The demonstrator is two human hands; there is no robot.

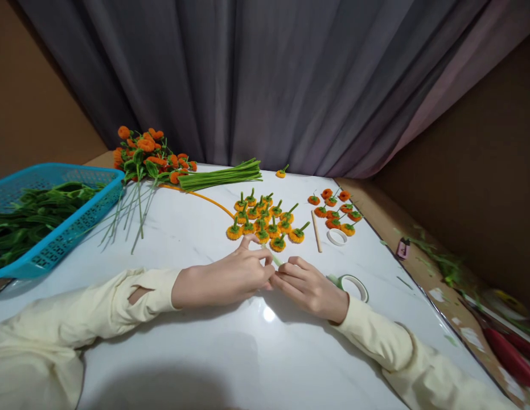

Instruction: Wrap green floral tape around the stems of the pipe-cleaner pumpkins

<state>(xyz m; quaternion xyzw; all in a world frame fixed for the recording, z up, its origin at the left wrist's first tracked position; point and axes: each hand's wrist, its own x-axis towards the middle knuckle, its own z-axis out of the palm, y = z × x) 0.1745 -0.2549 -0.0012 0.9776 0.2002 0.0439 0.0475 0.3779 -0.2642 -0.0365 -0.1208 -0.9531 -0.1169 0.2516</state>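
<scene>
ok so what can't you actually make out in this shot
Head view:
green stem: mostly hidden by the left hand and right hand pinching it.
tape roll: left part behind the right wrist.
blue basket: cut off by the left edge.
small pink object: too small to identify.
red items: blurred, cut by the corner.

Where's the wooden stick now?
In the head view, right of centre, the wooden stick lies between the yellow pumpkin cluster and the orange pumpkin cluster, left of the small tape ring.

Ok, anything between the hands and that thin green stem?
Nothing visible. The left hand and right hand both pinch the green stem at their fingertips; the orange pumpkins lie just beyond, and the tape roll sits by the right wrist.
</scene>
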